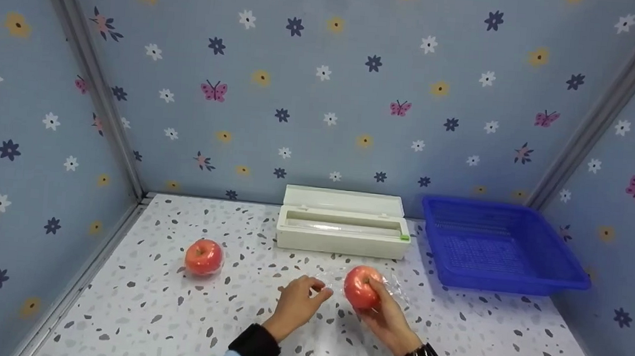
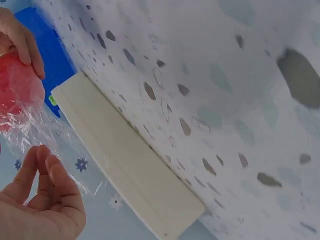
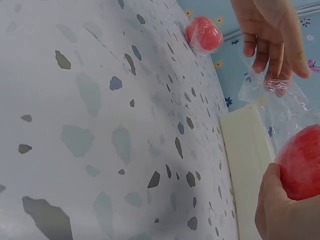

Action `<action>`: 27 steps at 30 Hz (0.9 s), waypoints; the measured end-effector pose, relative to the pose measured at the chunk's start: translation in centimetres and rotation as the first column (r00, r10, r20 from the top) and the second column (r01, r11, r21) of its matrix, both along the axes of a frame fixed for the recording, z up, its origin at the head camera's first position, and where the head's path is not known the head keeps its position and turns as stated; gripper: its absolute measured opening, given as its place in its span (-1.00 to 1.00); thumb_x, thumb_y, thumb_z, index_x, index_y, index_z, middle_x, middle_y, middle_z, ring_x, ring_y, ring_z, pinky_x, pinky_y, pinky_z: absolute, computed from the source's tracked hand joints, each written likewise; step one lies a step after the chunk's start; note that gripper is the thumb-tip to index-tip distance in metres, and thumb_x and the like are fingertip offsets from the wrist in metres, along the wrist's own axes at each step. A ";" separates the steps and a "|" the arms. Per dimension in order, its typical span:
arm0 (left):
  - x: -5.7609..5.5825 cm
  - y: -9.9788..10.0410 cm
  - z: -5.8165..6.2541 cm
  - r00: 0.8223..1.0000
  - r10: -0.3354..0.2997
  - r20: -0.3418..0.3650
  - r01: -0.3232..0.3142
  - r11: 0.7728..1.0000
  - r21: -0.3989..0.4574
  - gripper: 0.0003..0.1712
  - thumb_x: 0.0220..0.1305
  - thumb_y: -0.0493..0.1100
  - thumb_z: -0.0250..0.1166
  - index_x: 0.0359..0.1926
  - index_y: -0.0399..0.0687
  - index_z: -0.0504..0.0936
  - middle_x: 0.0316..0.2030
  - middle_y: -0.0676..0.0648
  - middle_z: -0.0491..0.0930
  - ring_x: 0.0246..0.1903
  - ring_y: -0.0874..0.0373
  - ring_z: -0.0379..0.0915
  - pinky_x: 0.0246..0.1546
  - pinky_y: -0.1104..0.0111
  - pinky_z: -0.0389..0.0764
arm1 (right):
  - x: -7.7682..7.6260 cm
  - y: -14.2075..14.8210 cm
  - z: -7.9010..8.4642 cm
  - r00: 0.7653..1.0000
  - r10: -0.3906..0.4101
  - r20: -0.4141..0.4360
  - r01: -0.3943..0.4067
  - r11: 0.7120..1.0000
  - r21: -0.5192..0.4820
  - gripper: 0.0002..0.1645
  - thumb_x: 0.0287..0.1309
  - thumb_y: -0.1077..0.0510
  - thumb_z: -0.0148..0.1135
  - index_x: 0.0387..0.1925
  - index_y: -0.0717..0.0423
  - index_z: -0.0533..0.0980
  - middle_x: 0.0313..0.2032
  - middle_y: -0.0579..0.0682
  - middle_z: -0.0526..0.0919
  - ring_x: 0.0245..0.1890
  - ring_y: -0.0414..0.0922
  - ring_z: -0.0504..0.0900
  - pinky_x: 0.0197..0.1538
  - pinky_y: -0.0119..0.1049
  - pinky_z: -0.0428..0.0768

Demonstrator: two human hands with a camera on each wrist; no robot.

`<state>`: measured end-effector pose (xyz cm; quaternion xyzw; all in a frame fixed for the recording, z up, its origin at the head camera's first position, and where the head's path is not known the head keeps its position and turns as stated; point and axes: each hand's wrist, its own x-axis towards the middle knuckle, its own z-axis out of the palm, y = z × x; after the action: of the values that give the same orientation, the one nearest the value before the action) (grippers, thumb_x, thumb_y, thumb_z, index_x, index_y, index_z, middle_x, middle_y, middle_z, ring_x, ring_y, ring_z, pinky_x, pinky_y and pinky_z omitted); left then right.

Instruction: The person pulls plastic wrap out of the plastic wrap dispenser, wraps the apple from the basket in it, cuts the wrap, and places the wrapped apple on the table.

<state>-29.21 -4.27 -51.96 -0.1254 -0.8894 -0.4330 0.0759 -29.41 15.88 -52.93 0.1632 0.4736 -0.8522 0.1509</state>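
My right hand (image 1: 388, 320) grips a red apple (image 1: 362, 286), with thumb and fingers around its side. Clear plastic wrap (image 3: 287, 102) clings to this apple and spreads out crinkled from it. To the left, my left hand (image 1: 298, 305) is bent towards the apple, thumb and fingertips close together at the wrap's loose edge. In the left wrist view the left fingertips (image 2: 44, 151) meet at the film just below the apple. A second red apple (image 1: 204, 257) sits on the table at the left, with shiny film around it.
Behind the hands stands a white wrap dispenser box (image 1: 341, 245), lid raised, a roll inside and a green piece at its right end. A blue plastic basket (image 1: 511, 283) is at the back right. Flower-patterned walls (image 1: 322, 106) enclose the speckled table (image 1: 135, 310).
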 end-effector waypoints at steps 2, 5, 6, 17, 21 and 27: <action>-0.3 0.3 0.0 0.998 0.000 0.067 -0.004 0.998 0.055 -0.59 0.14 0.11 0.19 -0.23 -0.15 0.61 -0.34 -0.05 0.58 -0.33 0.08 0.46 -0.35 0.33 0.42 | 0.0 -0.2 0.0 1.000 0.006 -0.009 -0.006 1.000 -0.004 0.05 0.03 -0.12 0.21 0.36 0.17 -0.12 0.27 0.31 0.04 0.16 0.09 0.33 0.19 -0.22 0.40; -0.8 0.6 0.0 0.993 0.020 0.117 -0.036 0.989 0.141 -0.66 0.15 0.04 0.20 -0.24 -0.15 0.60 -0.34 -0.05 0.59 -0.35 0.17 0.45 -0.35 0.36 0.46 | 0.1 -0.4 0.0 1.000 0.011 -0.018 -0.010 1.000 0.012 0.04 0.03 -0.12 0.21 0.36 0.20 -0.12 0.27 0.33 0.04 0.17 0.11 0.32 0.20 -0.19 0.40; -1.0 0.6 0.0 0.992 0.028 0.123 -0.049 0.984 0.169 -0.69 0.16 0.01 0.20 -0.25 -0.14 0.60 -0.36 -0.05 0.60 -0.40 0.20 0.45 -0.39 0.37 0.47 | 0.2 -0.5 -0.1 1.000 0.012 -0.019 -0.012 1.000 0.020 0.04 0.04 -0.12 0.21 0.36 0.20 -0.11 0.27 0.33 0.04 0.17 0.12 0.32 0.20 -0.19 0.40; -2.3 0.8 0.2 0.975 0.095 0.200 -0.168 0.904 0.393 -0.74 0.27 -0.16 0.06 -0.35 -0.22 0.62 -0.49 -0.07 0.58 -0.50 0.26 0.44 -0.48 0.45 0.53 | 0.7 -0.3 -1.0 1.000 0.002 -0.013 -0.002 1.000 0.019 0.05 0.03 -0.10 0.22 0.35 0.24 -0.12 0.28 0.36 0.02 0.16 0.15 0.33 0.17 -0.17 0.43; -3.0 0.2 0.0 0.961 0.111 0.252 -0.229 0.828 0.512 -0.72 0.30 -0.20 0.01 -0.31 -0.33 0.58 -0.50 -0.09 0.56 -0.57 0.25 0.50 -0.49 0.46 0.58 | 0.8 0.1 -1.0 1.000 0.006 -0.029 -0.005 0.999 0.038 0.06 0.04 -0.10 0.21 0.35 0.26 -0.15 0.28 0.38 0.01 0.18 0.18 0.30 0.19 -0.15 0.40; -2.9 -0.4 -0.6 0.952 0.149 0.266 -0.268 0.823 0.501 -0.69 0.34 -0.17 -0.03 -0.28 -0.33 0.55 -0.55 -0.11 0.51 -0.72 0.30 0.40 -0.64 0.48 0.51 | 0.9 0.1 -1.1 1.000 -0.017 -0.011 0.018 0.998 0.060 0.04 0.02 -0.10 0.23 0.34 0.26 -0.08 0.26 0.36 0.09 0.08 0.09 0.42 0.15 -0.15 0.44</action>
<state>-32.08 -4.70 -52.58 0.0467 -0.7460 -0.6618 0.0581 -28.46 15.93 -54.02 0.1675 0.4982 -0.8398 0.1361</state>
